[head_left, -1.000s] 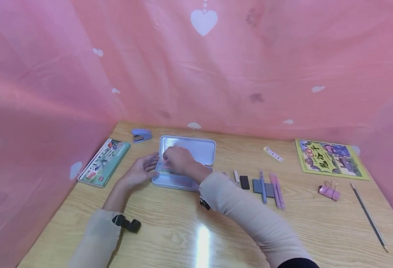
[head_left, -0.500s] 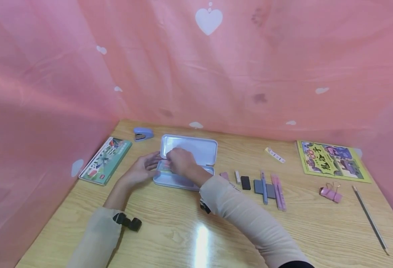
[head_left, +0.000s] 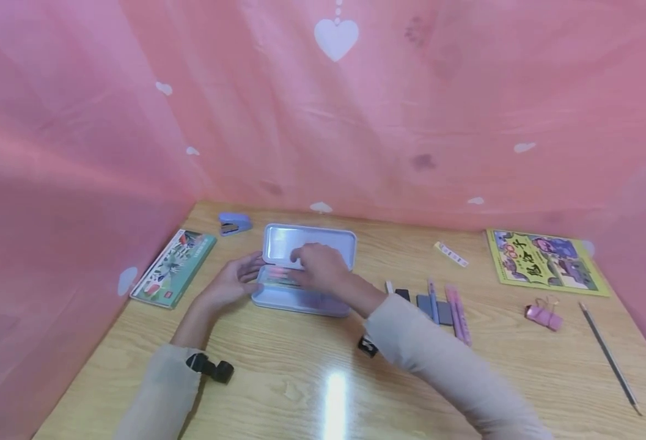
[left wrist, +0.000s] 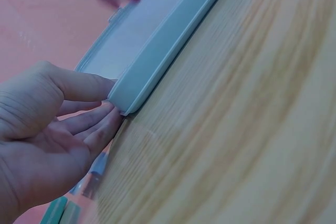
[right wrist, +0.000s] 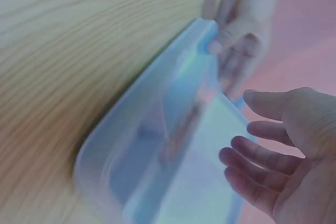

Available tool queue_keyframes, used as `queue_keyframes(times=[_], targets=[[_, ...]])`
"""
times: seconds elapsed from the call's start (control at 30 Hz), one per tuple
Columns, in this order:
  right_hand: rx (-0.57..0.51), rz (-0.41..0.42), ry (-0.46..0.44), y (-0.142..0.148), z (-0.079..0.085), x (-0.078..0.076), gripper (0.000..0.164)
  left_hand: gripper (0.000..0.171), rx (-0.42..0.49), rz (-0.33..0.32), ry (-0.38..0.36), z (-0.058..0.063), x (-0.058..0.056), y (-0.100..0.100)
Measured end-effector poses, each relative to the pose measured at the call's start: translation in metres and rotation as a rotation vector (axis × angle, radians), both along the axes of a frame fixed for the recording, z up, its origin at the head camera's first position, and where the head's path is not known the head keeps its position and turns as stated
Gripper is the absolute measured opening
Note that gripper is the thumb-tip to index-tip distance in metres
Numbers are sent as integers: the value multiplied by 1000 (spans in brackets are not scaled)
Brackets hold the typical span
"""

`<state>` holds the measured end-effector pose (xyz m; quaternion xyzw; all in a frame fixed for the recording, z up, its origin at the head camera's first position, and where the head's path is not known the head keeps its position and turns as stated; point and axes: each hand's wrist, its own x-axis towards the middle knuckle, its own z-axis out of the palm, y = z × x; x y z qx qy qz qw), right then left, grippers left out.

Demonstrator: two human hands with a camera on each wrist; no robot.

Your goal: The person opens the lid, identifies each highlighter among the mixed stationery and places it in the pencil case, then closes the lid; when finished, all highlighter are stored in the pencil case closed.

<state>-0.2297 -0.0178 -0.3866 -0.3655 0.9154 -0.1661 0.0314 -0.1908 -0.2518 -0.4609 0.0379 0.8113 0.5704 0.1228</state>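
Observation:
A light blue pencil case (head_left: 285,299) lies with its lid (head_left: 286,241) raised at the back. Several slim items with pink ends (head_left: 277,272), perhaps pens, lie in its left part. My left hand (head_left: 230,283) holds the case's left end; in the left wrist view the thumb (left wrist: 86,85) is at the rim and the other fingers lie against the outside. Over the case is my right hand (head_left: 323,269), its fingers loosely bent and apart. Nothing shows between those fingers (right wrist: 262,156) in the right wrist view, where the case is blurred.
Left of the case are a boxed set (head_left: 173,269) and a blue stapler (head_left: 234,223). To the right lie a black eraser (head_left: 403,294), a blue pen (head_left: 433,302), pink pens (head_left: 459,315), a binder clip (head_left: 544,315), a pencil (head_left: 609,357) and a yellow-edged book (head_left: 547,261).
My right hand has moved right and back from the case's left part, its fingers loosening; the pink-ended items there now show more. The left hand stays at the case's left end.

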Motion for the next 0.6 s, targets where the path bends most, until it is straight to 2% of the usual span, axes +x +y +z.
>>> queue_keyframes(times=[0.13,0.27,0.43,0.6], targets=[[-66,-45,30,51,11,1,37,75,-1,7,2,4,1,0],[-70,-163,24,110,17,0,47,74,3,-5,11,5,1,0],[-13,-300,35,178,25,2,57,75,15,-13,19,2,0,0],[50,-351,68,219,29,4,55,76,40,-1,26,-2,-1,0]])
